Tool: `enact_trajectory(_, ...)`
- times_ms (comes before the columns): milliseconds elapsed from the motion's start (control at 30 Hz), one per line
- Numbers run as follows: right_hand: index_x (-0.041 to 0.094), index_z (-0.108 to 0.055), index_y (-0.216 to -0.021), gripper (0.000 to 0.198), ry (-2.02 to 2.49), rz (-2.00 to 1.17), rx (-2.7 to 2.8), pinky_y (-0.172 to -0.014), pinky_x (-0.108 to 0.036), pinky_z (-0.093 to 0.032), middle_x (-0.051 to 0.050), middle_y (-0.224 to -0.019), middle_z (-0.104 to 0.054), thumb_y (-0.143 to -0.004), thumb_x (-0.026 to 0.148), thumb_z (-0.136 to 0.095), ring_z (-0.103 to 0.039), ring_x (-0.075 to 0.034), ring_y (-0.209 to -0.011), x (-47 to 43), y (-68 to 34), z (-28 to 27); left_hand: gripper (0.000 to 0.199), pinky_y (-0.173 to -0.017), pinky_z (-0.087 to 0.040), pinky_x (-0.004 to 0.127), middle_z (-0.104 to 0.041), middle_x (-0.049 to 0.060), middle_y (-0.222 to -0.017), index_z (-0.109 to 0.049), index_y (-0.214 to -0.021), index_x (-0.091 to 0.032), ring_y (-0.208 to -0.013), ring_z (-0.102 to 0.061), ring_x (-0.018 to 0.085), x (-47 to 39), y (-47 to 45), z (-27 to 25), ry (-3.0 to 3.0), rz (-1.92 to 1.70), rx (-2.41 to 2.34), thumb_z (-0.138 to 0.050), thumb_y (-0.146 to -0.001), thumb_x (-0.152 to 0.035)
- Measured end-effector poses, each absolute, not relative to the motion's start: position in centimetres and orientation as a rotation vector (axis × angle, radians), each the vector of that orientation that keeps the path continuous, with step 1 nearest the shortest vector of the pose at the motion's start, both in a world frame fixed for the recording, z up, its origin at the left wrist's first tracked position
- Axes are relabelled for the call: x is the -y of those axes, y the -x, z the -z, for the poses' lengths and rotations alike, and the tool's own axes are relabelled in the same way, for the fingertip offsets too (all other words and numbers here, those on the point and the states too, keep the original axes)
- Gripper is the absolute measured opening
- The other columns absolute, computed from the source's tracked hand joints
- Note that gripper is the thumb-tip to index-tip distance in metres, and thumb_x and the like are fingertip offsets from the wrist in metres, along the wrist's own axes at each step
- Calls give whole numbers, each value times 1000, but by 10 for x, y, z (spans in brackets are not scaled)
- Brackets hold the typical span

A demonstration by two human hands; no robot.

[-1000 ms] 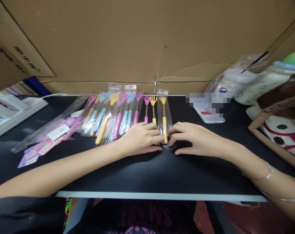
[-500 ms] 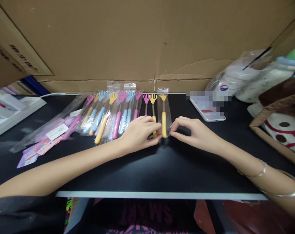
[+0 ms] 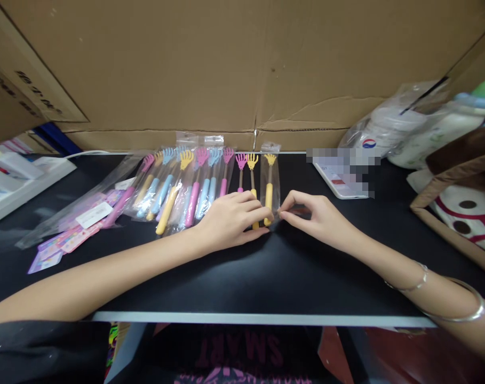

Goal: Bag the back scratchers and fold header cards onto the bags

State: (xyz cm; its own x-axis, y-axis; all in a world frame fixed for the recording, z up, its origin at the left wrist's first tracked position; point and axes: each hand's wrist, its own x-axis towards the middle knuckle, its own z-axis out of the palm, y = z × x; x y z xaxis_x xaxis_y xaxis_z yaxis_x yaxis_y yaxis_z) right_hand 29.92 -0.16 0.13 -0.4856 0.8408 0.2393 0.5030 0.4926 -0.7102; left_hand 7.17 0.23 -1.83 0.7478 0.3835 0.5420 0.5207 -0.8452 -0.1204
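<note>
A yellow back scratcher lies head-up in a clear plastic sleeve in front of me. At the sleeve's bottom right corner, my right hand pinches the film between thumb and forefinger. My left hand closes its thumb and fingers on the sleeve's lower left, by the handle's end. Under those fingers pass the handles of an unwrapped pink back scratcher and an unwrapped yellow one, partly hidden. Left of them lie several bagged back scratchers in pink, blue and yellow.
Cardboard walls the back of the black table. At left are a white power strip and colourful cards. To the right lie a phone, a bagged cup, a bottle and a brown-strapped bag.
My left fingertips have shifted slightly right onto the end of the bagged yellow handle. The sleeve has tilted a little, and my right fingers have drawn closer together at its corner.
</note>
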Motion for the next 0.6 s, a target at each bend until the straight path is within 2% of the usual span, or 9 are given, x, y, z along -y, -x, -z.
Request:
enact_trajectory(133,21,-57,-76,18,1126,-813,2122,-69,-30,-55,-1,-75,-64,-86,36,-59,-64,-17,-72,2,-298,-1,22,-66,-42,27,-64,2,-84,-64,-88,-21,-79,-54,17,-3,-72,20,2646,754,746,-52,-97,-37)
enact_trajectory(267,20,-57,-77,18,1099,-863,2077,-75,-33,-55,-1,-76,-63,-85,37,-60,-63,-18,-75,0,-299,2,18,-73,-43,27,-65,3,-96,-62,-88,-20,-88,-53,17,-3,-73,21,2741,813,804,-52,-97,-32)
enact_trajectory(467,21,-56,-74,21,1139,-839,2090,-71,-33,-50,-2,-71,-66,-83,39,-62,-63,-19,-70,-5,-299,6,14,-69,-41,27,-63,1,-82,-57,-82,-18,-82,-53,17,-6,-78,17,2941,776,984,-56,-93,-27)
enact_trajectory(600,22,-54,-79,23,1179,-912,2021,-67,-31,-48,0,-66,-68,-81,42,-64,-65,-18,-64,-7,-299,11,7,-66,-39,23,-65,-2,-80,-56,-89,-19,-81,-56,15,-9,-84,17,2981,912,1094,-61,-87,-15)
